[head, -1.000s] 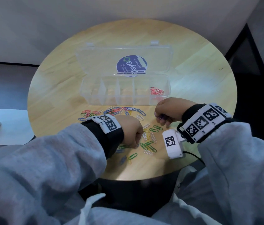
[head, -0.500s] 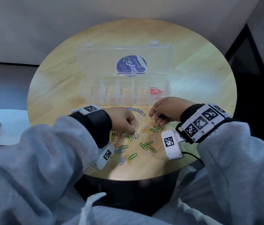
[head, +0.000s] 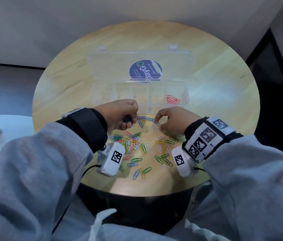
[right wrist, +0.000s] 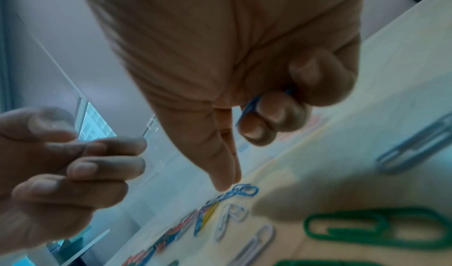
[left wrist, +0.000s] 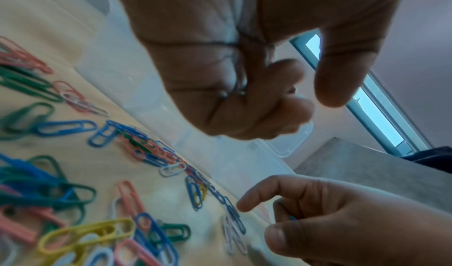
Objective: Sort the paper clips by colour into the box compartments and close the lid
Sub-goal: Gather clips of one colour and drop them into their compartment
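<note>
Paper clips [head: 133, 145]: light, springy wire, slippery, tangle-prone; pinch singly at the loop. Loose near the table's [head: 215, 66] front edge, before the open box [head: 186, 101]. Right hand [head: 171, 120] curls round blue clips [right wrist: 252, 106]; left hand [head: 120, 115] fisted, contents unclear.

From my head I'm looking steeply down on the round table [head: 224, 70], box [head: 186, 94] at the far side, both wrists in frame. The camera under my left wrist sits low and close, facing along my left hand [left wrist: 232, 76] across the scattered paper clips [left wrist: 66, 128]. The right wrist camera does the same from the other side, tight under my right hand [right wrist: 220, 67]. All three views share the row of blue clips [head: 147, 119] before the box; each wrist view catches the opposite hand.
</note>
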{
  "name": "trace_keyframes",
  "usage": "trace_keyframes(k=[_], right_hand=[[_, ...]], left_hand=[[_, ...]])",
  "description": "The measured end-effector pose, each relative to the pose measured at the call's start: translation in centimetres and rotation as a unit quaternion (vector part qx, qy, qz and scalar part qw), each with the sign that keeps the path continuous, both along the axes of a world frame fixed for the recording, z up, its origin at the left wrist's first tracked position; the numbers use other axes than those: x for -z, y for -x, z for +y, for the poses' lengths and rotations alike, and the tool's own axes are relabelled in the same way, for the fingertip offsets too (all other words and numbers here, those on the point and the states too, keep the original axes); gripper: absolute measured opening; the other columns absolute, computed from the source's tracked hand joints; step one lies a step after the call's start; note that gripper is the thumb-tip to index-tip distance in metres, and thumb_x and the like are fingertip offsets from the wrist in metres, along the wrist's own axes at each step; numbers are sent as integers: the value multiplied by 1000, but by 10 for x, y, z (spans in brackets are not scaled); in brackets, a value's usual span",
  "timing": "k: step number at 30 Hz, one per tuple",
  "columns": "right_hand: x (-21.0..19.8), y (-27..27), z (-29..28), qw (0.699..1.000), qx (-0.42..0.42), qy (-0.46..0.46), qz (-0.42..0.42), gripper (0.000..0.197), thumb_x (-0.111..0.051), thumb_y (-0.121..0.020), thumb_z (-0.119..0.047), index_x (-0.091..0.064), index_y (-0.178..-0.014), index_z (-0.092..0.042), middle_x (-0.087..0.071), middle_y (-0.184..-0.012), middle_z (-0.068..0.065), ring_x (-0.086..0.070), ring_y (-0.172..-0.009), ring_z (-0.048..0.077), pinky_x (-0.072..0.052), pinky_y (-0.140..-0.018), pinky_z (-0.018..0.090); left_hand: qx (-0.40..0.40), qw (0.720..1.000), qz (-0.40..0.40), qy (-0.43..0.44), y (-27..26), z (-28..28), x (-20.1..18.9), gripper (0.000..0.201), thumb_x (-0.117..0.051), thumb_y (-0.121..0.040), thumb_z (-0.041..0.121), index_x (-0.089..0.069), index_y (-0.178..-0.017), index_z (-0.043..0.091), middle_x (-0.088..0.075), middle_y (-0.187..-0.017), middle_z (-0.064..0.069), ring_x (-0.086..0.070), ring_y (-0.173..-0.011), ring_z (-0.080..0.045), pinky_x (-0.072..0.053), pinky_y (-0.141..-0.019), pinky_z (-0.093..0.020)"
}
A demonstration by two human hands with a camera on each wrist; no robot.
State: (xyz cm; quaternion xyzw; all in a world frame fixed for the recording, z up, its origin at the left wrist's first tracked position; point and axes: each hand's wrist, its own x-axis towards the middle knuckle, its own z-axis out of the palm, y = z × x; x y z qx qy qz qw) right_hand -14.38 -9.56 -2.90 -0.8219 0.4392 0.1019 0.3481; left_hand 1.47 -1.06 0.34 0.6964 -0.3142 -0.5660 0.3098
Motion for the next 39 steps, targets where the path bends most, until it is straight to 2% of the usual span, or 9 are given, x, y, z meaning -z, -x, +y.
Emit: trace_keyframes(k=[5,9,13,18,23,28,32,35,39], right_hand=[[3,-4,0,999,-20,31,19,11,-58,-86,-19,-62,-93,-26,-45,-73,-12,-51,-67,12,-36,-51,20],[3,-3,-1,997,-42,49,32,9,-55,-86,-11,-58,-82,-19,-46,-70,-9,-49,-66,13,-32,-50,19],[4,-1,-2,996,-37,67,36,10,-54,-83,-9,-54,-83,-19,-43,-72,-10,-42,-60,7,-32,-50,20],[5,-2,-2,994,-58,58,67,10,-52,-85,-9,-58,-87,-16,-53,-88,-1,-50,-75,18,-31,-50,18],[8,-2,-2,993,-60,53,84,19,-50,-82,-10,-47,-65,-18,-49,-72,-3,-49,-75,20,-35,-54,21],[8,0,0,998,-40,52,21,12,-58,-82,-15,-52,-90,-24,-44,-74,-11,-45,-60,7,-36,-52,22],[6,-3,1,998,-44,44,21,14,-56,-83,-11,-53,-87,-25,-44,-72,-11,-48,-59,11,-39,-51,22],[2,-7,3,998,-47,33,36,17,-53,-81,-4,-55,-85,-20,-50,-76,-7,-47,-57,10,-34,-46,20],[0,-10,5,992,-80,33,93,22,-50,-79,-3,-64,-96,-6,-66,-99,11,-55,-73,21,-37,-49,21]], left_hand=[[90,981,-172,5,-6,1,8,29,-61,-86,11,-41,-67,20,-43,-55,3,-34,-42,-8,-27,-43,-19],[209,903,-373,-30,-2,5,12,12,-65,-81,22,-55,-75,25,-46,-62,11,-43,-56,-5,-31,-53,-22],[251,856,-449,-48,3,4,16,8,-61,-83,22,-58,-90,26,-42,-71,12,-46,-75,-14,-32,-62,-23],[272,838,-469,-63,5,2,19,19,-65,-81,25,-64,-100,23,-49,-91,7,-49,-86,-15,-37,-71,-25],[280,838,-463,-71,12,1,22,19,-62,-86,36,-64,-97,20,-45,-68,10,-48,-75,-14,-29,-51,-22],[282,828,-478,-80,14,-1,22,7,-62,-85,29,-59,-87,23,-49,-71,9,-48,-70,-12,-28,-48,-21],[304,826,-465,-94,10,1,20,10,-67,-80,25,-58,-84,26,-47,-66,11,-44,-59,-4,-30,-49,-22],[318,821,-465,-94,9,2,20,10,-68,-80,25,-60,-87,26,-45,-67,11,-44,-62,-6,-28,-49,-20],[311,824,-465,-91,10,2,24,7,-66,-83,27,-60,-85,24,-45,-65,11,-40,-56,-2,-27,-47,-20]])
